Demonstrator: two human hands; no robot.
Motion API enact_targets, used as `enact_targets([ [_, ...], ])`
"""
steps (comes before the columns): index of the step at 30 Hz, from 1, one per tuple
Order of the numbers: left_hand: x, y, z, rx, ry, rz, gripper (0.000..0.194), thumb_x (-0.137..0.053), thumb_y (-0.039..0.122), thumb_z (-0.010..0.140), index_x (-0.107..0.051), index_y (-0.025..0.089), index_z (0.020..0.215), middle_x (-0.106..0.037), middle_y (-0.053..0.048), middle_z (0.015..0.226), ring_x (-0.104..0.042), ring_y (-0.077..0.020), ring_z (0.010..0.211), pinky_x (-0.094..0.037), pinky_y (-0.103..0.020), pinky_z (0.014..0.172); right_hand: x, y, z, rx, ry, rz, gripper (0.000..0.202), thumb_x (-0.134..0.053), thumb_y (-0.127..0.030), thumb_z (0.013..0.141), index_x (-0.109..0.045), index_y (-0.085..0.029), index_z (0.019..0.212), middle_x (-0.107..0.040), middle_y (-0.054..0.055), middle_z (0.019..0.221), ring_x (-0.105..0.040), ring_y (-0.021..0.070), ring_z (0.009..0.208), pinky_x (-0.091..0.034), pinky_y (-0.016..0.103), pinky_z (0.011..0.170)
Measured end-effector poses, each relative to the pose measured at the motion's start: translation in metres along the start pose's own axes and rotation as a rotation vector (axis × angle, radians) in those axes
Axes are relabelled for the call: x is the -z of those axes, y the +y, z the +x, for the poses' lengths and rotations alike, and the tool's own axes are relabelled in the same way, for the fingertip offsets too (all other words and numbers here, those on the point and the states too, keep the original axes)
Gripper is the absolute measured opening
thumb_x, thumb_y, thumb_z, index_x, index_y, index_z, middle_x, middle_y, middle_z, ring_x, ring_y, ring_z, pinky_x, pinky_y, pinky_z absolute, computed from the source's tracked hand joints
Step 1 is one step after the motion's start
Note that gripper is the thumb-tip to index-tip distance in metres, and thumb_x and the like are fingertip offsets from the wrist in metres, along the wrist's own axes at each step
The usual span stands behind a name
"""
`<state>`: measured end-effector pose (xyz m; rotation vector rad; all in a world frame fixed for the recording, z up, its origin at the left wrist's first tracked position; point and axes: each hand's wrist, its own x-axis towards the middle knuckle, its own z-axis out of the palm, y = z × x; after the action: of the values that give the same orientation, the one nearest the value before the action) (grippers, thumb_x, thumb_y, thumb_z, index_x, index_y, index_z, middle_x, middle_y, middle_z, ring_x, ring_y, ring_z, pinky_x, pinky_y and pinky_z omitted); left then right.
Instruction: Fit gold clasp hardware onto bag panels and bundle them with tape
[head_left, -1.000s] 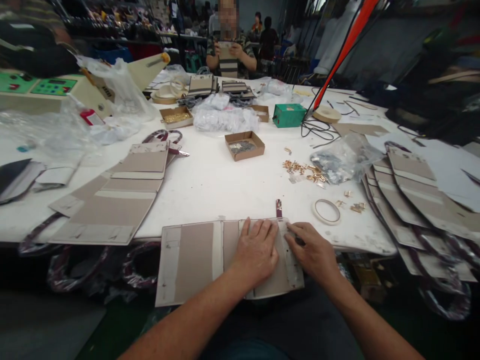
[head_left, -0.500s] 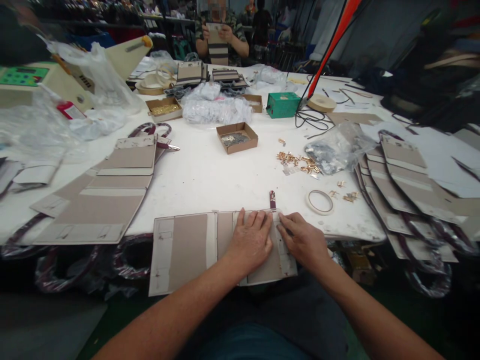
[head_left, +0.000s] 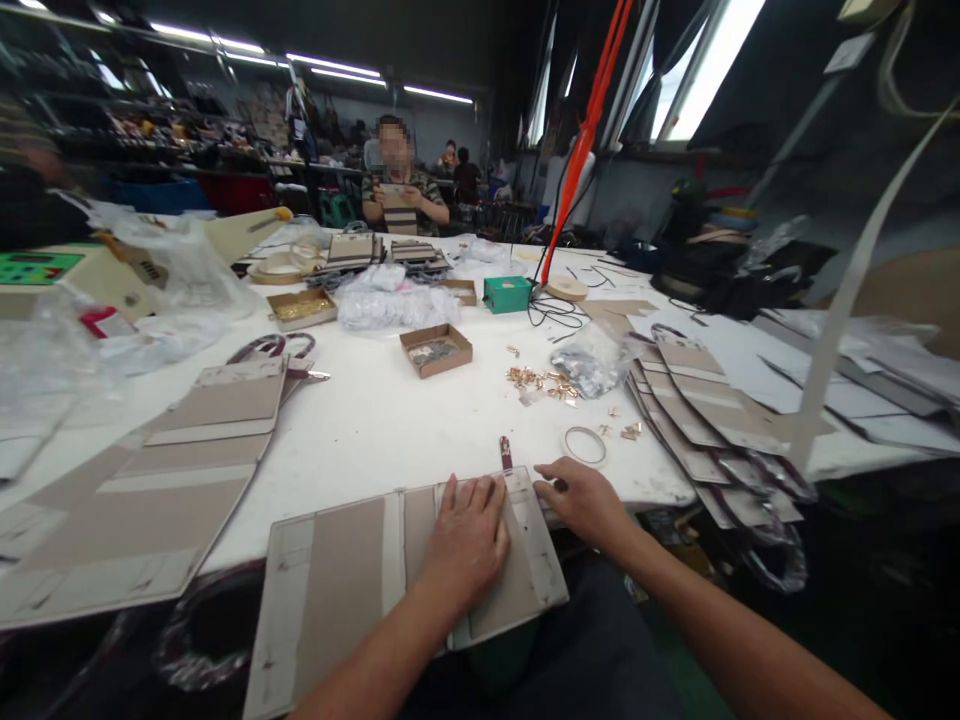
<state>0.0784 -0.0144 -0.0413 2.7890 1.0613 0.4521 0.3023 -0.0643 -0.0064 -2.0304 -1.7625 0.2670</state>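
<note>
My left hand [head_left: 469, 540] lies flat, fingers stretched out, on a beige bag panel [head_left: 345, 560] with pale strips and a stiff edge. The panel rests partly on the table and extends over its front edge toward my lap. A short dark-red strap [head_left: 505, 453] with a shiny wrapped tip sticks out from the panel's far edge. Just right of that edge is my right hand [head_left: 585, 502], its index finger extended and the others loosely bent. A small dark spot shows between its fingers; I cannot tell whether it is a shadow or a small part.
Similar panels with wrapped handles are stacked left [head_left: 187, 500] and right [head_left: 697, 400]. Gold metal fittings [head_left: 551, 382], a tape roll [head_left: 585, 445], a cardboard box of metal pieces [head_left: 436, 352] and a green box [head_left: 506, 294] stand beyond. A person [head_left: 405, 195] across the table holds a panel.
My view has tipped up and swung right. My right hand has moved off the panel's right part to just beside its edge. My left hand still presses on the panel.
</note>
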Motion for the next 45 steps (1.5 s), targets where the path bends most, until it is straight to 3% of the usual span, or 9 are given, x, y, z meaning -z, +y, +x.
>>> enact_targets([
  [3,-0.001,-0.004,0.0,-0.017,0.006,-0.035,0.049,-0.048,0.03,0.102,-0.051,0.016,0.149,-0.058,-0.012,0.145,-0.05,-0.0288,0.136,-0.024,-0.056,0.128,0.027,0.043,0.013,-0.164,0.092,-0.04,0.028,-0.062,-0.038,0.095,-0.08,-0.023,0.11,-0.079,0.005,0.111,-0.073,0.021,0.103,-0.053,0.031,0.095],
  [8,-0.003,-0.006,0.002,-0.014,0.009,-0.074,0.051,-0.054,0.035,0.101,-0.053,0.015,0.147,-0.059,-0.013,0.145,-0.052,-0.0307,0.135,-0.032,-0.054,0.125,0.063,0.096,0.059,-0.287,0.034,-0.162,0.026,-0.063,-0.038,0.092,-0.083,-0.024,0.103,-0.081,0.006,0.109,-0.073,0.0237,0.105,-0.051,0.03,0.093],
  [13,-0.008,-0.01,0.003,-0.021,0.045,-0.094,0.052,-0.056,0.036,0.1,-0.052,0.019,0.148,-0.059,-0.012,0.144,-0.051,-0.0316,0.135,-0.036,-0.056,0.123,0.049,0.115,0.127,-0.378,-0.017,-0.209,0.034,-0.067,-0.04,0.088,-0.082,-0.024,0.114,-0.081,0.008,0.106,-0.074,0.0233,0.093,-0.052,0.028,0.081],
  [17,-0.006,-0.014,0.005,-0.026,0.027,-0.121,0.053,-0.058,0.035,0.098,-0.051,0.021,0.149,-0.059,-0.01,0.144,-0.051,-0.0318,0.134,-0.036,-0.056,0.123,0.032,0.126,0.155,-0.438,-0.05,-0.242,0.036,-0.069,-0.042,0.086,-0.082,-0.026,0.114,-0.081,0.009,0.105,-0.074,0.0246,0.091,-0.05,0.029,0.073],
  [24,0.005,-0.018,0.017,-0.058,-0.066,-0.168,0.053,-0.056,0.04,0.1,-0.05,0.021,0.149,-0.057,-0.009,0.144,-0.047,-0.0292,0.135,-0.031,-0.051,0.126,0.031,0.137,0.156,-0.475,-0.092,-0.264,0.035,-0.066,-0.043,0.087,-0.082,-0.024,0.112,-0.08,0.008,0.087,-0.073,0.0217,0.077,-0.047,0.027,0.066],
  [32,0.005,-0.015,0.018,-0.054,-0.105,-0.183,0.052,-0.05,0.046,0.102,-0.052,0.02,0.147,-0.055,-0.009,0.144,-0.044,-0.0292,0.136,-0.026,-0.05,0.127,0.03,0.136,0.164,-0.45,-0.145,-0.401,0.031,-0.068,-0.032,0.081,-0.084,-0.022,0.106,-0.079,0.014,0.11,-0.07,0.0284,0.099,-0.048,0.032,0.078],
  [40,0.007,-0.017,0.016,-0.05,-0.078,-0.189,0.053,-0.056,0.046,0.099,-0.053,0.021,0.146,-0.056,-0.009,0.142,-0.045,-0.0293,0.134,-0.028,-0.049,0.126,0.032,0.131,0.168,-0.487,-0.121,-0.397,0.042,-0.07,-0.017,0.074,-0.082,-0.025,0.113,-0.08,0.011,0.107,-0.072,0.0273,0.095,-0.05,0.031,0.077],
  [45,0.008,-0.017,0.015,-0.047,-0.049,-0.204,0.049,-0.059,0.043,0.097,-0.056,0.023,0.141,-0.056,-0.009,0.142,-0.046,-0.0297,0.134,-0.03,-0.05,0.126,0.037,0.127,0.166,-0.45,-0.093,-0.314,0.037,-0.066,-0.014,0.077,-0.082,-0.017,0.109,-0.079,0.014,0.11,-0.072,0.0271,0.098,-0.05,0.029,0.075],
])
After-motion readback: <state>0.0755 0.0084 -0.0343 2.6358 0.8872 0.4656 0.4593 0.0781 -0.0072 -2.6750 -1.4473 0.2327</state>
